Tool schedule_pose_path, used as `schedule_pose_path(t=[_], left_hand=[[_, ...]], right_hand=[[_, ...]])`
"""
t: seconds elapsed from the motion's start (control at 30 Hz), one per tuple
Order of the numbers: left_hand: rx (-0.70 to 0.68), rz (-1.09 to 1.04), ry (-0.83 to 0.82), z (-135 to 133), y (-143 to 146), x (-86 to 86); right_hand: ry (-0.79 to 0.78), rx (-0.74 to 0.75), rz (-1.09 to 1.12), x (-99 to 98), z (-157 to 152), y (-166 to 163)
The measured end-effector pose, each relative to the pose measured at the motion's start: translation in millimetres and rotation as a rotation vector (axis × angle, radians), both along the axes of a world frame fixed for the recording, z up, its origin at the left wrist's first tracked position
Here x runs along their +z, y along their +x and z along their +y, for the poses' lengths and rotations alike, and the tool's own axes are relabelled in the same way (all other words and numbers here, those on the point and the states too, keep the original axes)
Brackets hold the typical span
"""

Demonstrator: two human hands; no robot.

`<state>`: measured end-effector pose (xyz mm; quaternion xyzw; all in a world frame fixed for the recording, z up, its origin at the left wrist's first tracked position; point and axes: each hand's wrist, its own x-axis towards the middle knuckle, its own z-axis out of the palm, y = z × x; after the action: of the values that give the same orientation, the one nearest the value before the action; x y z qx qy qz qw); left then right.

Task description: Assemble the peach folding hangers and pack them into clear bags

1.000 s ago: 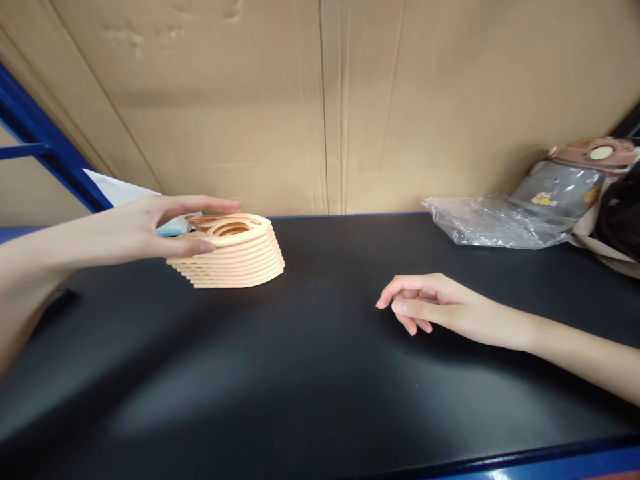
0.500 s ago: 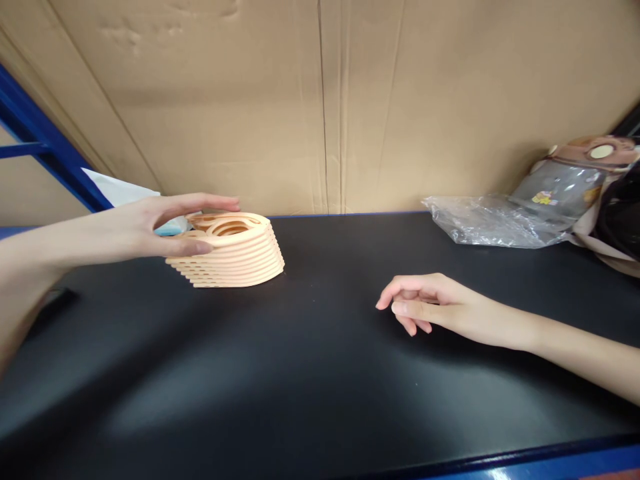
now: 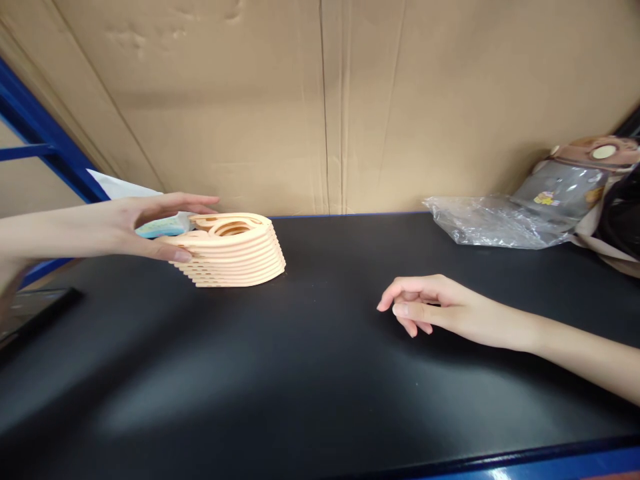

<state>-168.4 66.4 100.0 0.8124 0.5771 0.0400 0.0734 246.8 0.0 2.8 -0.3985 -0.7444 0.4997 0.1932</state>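
A neat stack of peach plastic pieces, nested and curved with looped cut-outs like hangers, lies at the left of the black table. My left hand is at the stack's left end, thumb and fingers spread apart. The thumb tip overlaps the near left edge of the stack; whether it touches I cannot tell. Over the table to the right, my right hand hovers with loosely curled fingers, apart from one another and holding nothing.
A crumpled clear plastic bag lies at the back right, beside a clear bottle with a brown lid and a dark bag. Behind stands a cardboard wall. A white and blue packet and blue frame are at left.
My left hand has drawn back to the left along the stack, uncovering more of its top. My right hand and the stack have stayed practically in place.
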Motion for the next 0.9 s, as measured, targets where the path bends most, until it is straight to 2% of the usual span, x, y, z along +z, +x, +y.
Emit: schedule_pose_path(t=[0.33,0.5,0.9], left_hand=[[0.035,-0.025,-0.020,2.2,-0.6,-3.7],[0.109,-0.111,0.043,10.1,-5.3,-9.1],[-0.012,-0.021,0.160,23.4,-18.6,-14.9]], right_hand=[[-0.001,-0.001,-0.006,0.1,-0.7,-0.2],[0.005,0.007,0.001,-0.7,0.2,0.7],[0.005,0.009,-0.002,-0.8,0.8,1.0]])
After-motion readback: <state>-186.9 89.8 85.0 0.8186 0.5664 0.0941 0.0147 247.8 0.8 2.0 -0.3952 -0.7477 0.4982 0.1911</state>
